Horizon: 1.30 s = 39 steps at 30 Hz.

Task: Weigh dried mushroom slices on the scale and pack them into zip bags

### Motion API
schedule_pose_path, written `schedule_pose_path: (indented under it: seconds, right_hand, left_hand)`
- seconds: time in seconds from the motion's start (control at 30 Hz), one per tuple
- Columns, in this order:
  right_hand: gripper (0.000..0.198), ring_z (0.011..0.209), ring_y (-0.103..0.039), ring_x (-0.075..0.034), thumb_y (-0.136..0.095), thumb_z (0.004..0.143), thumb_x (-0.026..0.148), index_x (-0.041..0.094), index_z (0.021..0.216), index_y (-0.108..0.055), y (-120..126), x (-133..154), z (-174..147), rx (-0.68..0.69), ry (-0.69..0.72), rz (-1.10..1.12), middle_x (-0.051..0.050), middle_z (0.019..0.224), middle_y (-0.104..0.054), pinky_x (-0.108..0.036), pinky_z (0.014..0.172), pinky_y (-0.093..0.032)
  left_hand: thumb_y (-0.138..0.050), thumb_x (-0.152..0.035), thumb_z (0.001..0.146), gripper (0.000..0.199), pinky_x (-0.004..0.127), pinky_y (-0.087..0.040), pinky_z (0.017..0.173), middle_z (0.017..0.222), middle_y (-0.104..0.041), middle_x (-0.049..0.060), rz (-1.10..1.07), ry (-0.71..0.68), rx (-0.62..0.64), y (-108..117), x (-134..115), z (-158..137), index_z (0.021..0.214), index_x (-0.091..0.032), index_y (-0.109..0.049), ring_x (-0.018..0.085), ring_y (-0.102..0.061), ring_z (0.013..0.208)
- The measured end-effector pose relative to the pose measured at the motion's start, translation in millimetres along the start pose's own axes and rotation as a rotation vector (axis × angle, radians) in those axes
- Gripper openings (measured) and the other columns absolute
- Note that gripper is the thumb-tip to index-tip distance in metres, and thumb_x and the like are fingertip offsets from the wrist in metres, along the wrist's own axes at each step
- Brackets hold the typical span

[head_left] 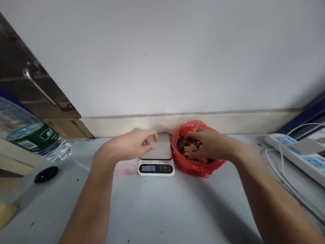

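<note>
A small white kitchen scale (pixel 162 149) stands near the wall, its display reading 0.0 and its plate bare. Over the plate's left side hovers my left hand (pixel 133 144), fingers curved and apart, holding nothing. Just right of the scale sits an open red plastic bag (pixel 185 164) filled with brown, dried, chip-like pieces (pixel 189 147). My right hand (pixel 209 144) reaches into the bag, fingers among the pieces. Its fingertips are partly hidden, so I cannot see whether they grip any.
At the left stand a large water bottle (pixel 30 135) with a green label and a black oval object (pixel 46 174). On the right lie a white power strip (pixel 299 152) and white cables (pixel 281 183). A white wall (pixel 177 61) rises behind the grey tabletop (pixel 142 210).
</note>
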State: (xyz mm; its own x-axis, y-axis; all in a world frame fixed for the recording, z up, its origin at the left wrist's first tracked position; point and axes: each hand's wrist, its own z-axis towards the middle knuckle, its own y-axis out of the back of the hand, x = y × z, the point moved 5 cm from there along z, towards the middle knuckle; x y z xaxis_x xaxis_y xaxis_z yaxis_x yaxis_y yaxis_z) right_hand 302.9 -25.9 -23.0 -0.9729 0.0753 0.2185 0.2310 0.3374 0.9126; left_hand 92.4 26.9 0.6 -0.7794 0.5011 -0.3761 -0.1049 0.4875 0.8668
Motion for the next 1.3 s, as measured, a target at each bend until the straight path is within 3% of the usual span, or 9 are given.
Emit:
schedule_pose_path:
  seconds: [0.1,0.2,0.4,0.57,0.73,0.93,1.03,1.13,1.3]
  right_hand:
    - [0.041,0.074,-0.070,-0.024,-0.063,0.084,0.033,0.023,0.123,-0.070,-5.7,5.0,2.6,0.055,0.002,0.068,-0.008,0.093,-0.077,-0.032,0.058,-0.049]
    - [0.033,0.072,-0.070,-0.021,-0.058,0.087,0.025,0.025,0.118,-0.072,-4.2,2.9,2.4,0.076,0.058,0.155,-0.005,0.088,-0.077,-0.031,0.060,-0.050]
    - [0.029,0.089,-0.070,-0.023,-0.061,0.083,0.019,0.023,0.109,-0.073,4.6,-10.8,6.7,-0.015,0.139,0.086,-0.007,0.105,-0.076,-0.030,0.068,-0.050]
    - [0.033,0.084,-0.070,-0.023,-0.062,0.079,0.016,0.023,0.109,-0.074,13.9,-17.5,4.8,-0.064,0.093,0.101,-0.005,0.095,-0.077,-0.030,0.068,-0.052]
    - [0.031,0.084,-0.072,-0.025,-0.063,0.078,0.030,0.024,0.106,-0.076,31.4,-21.8,-9.3,-0.183,0.149,0.230,-0.003,0.090,-0.079,-0.032,0.070,-0.055]
    - [0.036,0.081,-0.070,-0.022,-0.063,0.080,0.035,0.025,0.112,-0.076,43.3,29.8,-15.2,-0.424,0.346,0.364,-0.002,0.094,-0.079,-0.029,0.068,-0.052]
    - [0.038,0.070,-0.065,-0.018,-0.061,0.084,0.026,0.027,0.120,-0.074,30.7,70.8,0.1,-0.350,0.354,0.299,0.000,0.084,-0.077,-0.027,0.063,-0.046]
    - [0.039,0.077,-0.066,-0.019,-0.057,0.083,0.013,0.024,0.115,-0.076,13.4,101.9,19.2,-0.252,0.360,0.125,-0.004,0.094,-0.079,-0.027,0.063,-0.041]
    - [0.035,0.076,-0.067,-0.024,-0.047,0.086,0.007,0.017,0.100,-0.077,-8.2,112.1,39.3,-0.141,0.241,-0.110,-0.013,0.090,-0.077,-0.031,0.058,-0.032]
  left_hand:
    - [-0.047,-0.041,0.097,0.031,0.031,-0.048,0.075,0.105,-0.073,0.006,0.013,0.010,0.009,-0.1,1.6,0.2,0.118,-0.024,-0.062,0.023,-0.067,0.088]
    - [-0.047,-0.043,0.096,0.033,0.031,-0.048,0.073,0.104,-0.073,0.006,0.050,0.056,0.026,0.2,9.7,-2.5,0.120,-0.026,-0.062,0.023,-0.066,0.083]
    - [-0.046,-0.047,0.095,0.041,0.031,-0.049,0.075,0.109,-0.074,0.006,0.047,0.110,0.017,0.4,22.0,-13.9,0.125,-0.028,-0.064,0.024,-0.068,0.088]
    - [-0.047,-0.042,0.094,0.045,0.031,-0.049,0.078,0.115,-0.076,0.007,0.047,0.128,0.055,-5.1,22.0,-12.8,0.134,-0.028,-0.062,0.024,-0.069,0.092]
    - [-0.048,-0.043,0.092,0.050,0.030,-0.050,0.077,0.113,-0.077,0.007,0.029,0.063,0.026,-1.6,24.4,-9.0,0.138,-0.027,-0.061,0.025,-0.071,0.094]
    - [-0.051,-0.049,0.091,0.053,0.030,-0.051,0.081,0.116,-0.077,0.007,0.035,0.102,0.037,5.8,45.0,-8.2,0.139,-0.029,-0.060,0.025,-0.072,0.099]
    - [-0.051,-0.052,0.091,0.057,0.031,-0.050,0.084,0.119,-0.077,0.007,0.052,0.144,0.045,8.7,55.7,-8.8,0.144,-0.029,-0.056,0.026,-0.072,0.103]
    - [-0.052,-0.052,0.091,0.060,0.032,-0.050,0.087,0.124,-0.076,0.008,0.069,0.239,0.066,10.0,66.7,-11.4,0.146,-0.028,-0.054,0.027,-0.072,0.106]
    - [-0.054,-0.053,0.092,0.057,0.033,-0.050,0.090,0.129,-0.074,0.009,0.072,0.299,0.066,13.1,74.7,-15.1,0.143,-0.027,-0.056,0.027,-0.071,0.108]
